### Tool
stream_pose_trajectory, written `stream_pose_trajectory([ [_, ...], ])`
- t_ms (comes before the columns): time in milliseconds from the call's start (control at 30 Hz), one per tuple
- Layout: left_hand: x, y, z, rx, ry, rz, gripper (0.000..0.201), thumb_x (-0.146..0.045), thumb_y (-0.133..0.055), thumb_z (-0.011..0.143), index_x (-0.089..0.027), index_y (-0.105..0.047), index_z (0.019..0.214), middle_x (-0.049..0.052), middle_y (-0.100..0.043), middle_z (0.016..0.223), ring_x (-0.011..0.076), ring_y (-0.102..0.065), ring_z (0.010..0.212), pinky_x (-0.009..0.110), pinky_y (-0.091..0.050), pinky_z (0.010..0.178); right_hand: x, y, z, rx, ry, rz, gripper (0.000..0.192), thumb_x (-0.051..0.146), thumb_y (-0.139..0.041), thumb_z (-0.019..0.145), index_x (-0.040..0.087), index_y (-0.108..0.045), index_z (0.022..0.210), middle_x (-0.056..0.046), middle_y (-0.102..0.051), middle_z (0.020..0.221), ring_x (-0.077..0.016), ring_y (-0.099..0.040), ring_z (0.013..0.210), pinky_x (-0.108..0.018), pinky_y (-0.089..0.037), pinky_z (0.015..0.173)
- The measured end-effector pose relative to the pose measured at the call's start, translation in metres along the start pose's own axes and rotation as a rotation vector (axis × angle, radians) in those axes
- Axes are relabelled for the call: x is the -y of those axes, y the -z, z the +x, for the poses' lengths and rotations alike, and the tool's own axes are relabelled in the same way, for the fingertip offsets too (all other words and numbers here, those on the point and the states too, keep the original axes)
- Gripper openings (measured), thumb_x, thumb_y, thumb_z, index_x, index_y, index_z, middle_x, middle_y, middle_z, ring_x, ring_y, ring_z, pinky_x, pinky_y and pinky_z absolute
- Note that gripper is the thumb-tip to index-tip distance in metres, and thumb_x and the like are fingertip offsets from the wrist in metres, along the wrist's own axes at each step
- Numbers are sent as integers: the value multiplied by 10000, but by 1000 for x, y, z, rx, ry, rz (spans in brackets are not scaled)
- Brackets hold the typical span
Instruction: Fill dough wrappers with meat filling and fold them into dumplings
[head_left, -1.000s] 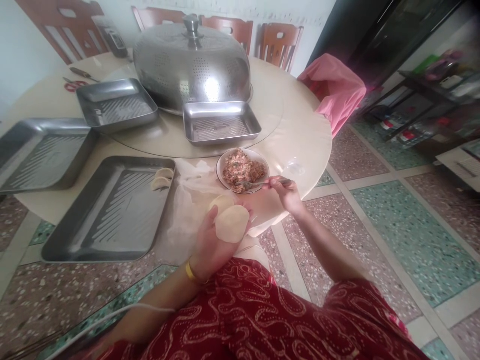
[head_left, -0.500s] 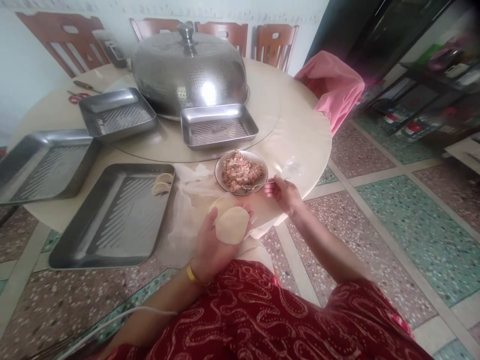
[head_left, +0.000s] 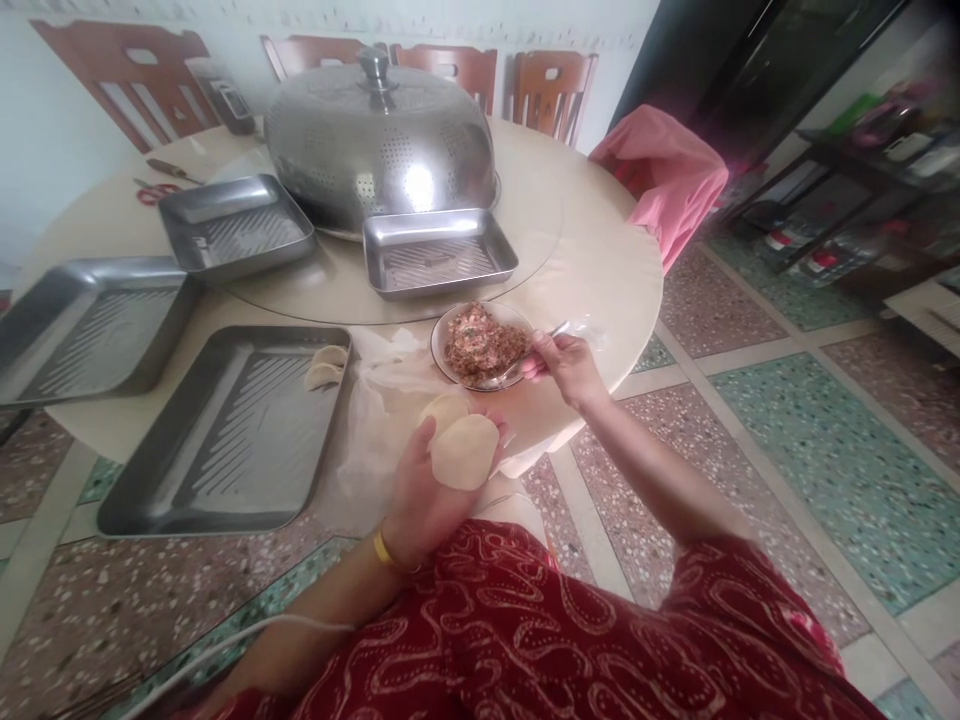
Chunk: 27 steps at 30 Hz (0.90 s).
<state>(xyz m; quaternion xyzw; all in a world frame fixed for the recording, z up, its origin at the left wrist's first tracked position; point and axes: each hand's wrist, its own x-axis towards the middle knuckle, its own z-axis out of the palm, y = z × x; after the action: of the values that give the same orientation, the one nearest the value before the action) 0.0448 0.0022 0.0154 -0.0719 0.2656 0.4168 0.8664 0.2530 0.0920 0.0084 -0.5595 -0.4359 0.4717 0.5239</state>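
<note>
A round, pale dumpling wrapper (head_left: 465,453) lies across the palm of my left hand (head_left: 427,490), whose fingers cradle it from below. Behind it, more wrappers (head_left: 442,408) rest on the crumpled plastic bag (head_left: 379,400). My right hand (head_left: 564,368) pinches the handle of a metal spoon (head_left: 516,370). The spoon's bowl dips into minced meat filling (head_left: 484,343), in a white dish with a dark rim (head_left: 436,362). Two folded dumplings (head_left: 325,367) sit at the right edge of a large metal tray (head_left: 225,440) to my left.
Three more metal trays stand around: one far left (head_left: 97,330), one behind it (head_left: 236,230), one in the middle (head_left: 440,255). A big domed steel lid (head_left: 379,140) rises at the back of the round table (head_left: 600,240). Red-handled scissors (head_left: 156,194) lie at the left.
My right hand has tilted the spoon more steeply, and its handle end now points up. The spoon's bowl has shifted slightly in the filling. My left hand keeps its place with the wrapper.
</note>
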Motion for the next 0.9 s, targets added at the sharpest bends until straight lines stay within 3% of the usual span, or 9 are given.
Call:
stream_pose_trajectory([
  [133,-1,1,-2,12,2,-14,572,-459,-470,942,-59,-493,1350,192,-686,1186,322,-611,1201,420,-484,1012,1,-23,2,-2,-13,19,561,738,-729,596,186,-644,647,-19,-687,506,-139,-638,435,-242,-557,435],
  [233,-2,2,-3,33,-1,-21,582,-451,-484,937,-57,-481,1366,192,-685,1192,318,-615,1196,423,-474,1026,4,-28,3,-21,-17,-36,488,665,-713,693,193,-618,613,-17,-667,482,-151,-630,422,-266,-562,437],
  [433,-2,3,-2,57,19,-14,600,-455,-480,936,-70,-448,1395,182,-671,1227,307,-603,1213,410,-469,1024,11,-3,1,-113,70,-107,501,672,-706,687,186,-609,613,-11,-652,455,-128,-608,390,-230,-533,399],
  [633,0,4,0,57,30,7,564,-465,-466,941,-60,-498,1331,198,-647,1260,315,-578,1244,396,-474,1005,11,11,0,-52,24,-57,530,687,-749,610,173,-637,678,-14,-667,483,-128,-626,428,-225,-542,433],
  [767,-1,4,-1,36,18,4,564,-458,-449,950,-71,-478,1358,192,-626,1296,323,-573,1250,400,-481,995,24,19,4,11,-7,-6,362,495,-789,659,175,-623,693,-7,-687,542,-111,-620,458,-223,-524,462],
  [900,-1,4,-2,48,15,6,571,-464,-455,946,-75,-470,1364,196,-628,1291,326,-573,1251,400,-481,997,34,25,0,58,84,-176,164,314,-714,743,177,-640,695,3,-687,588,-119,-646,565,-250,-537,570],
])
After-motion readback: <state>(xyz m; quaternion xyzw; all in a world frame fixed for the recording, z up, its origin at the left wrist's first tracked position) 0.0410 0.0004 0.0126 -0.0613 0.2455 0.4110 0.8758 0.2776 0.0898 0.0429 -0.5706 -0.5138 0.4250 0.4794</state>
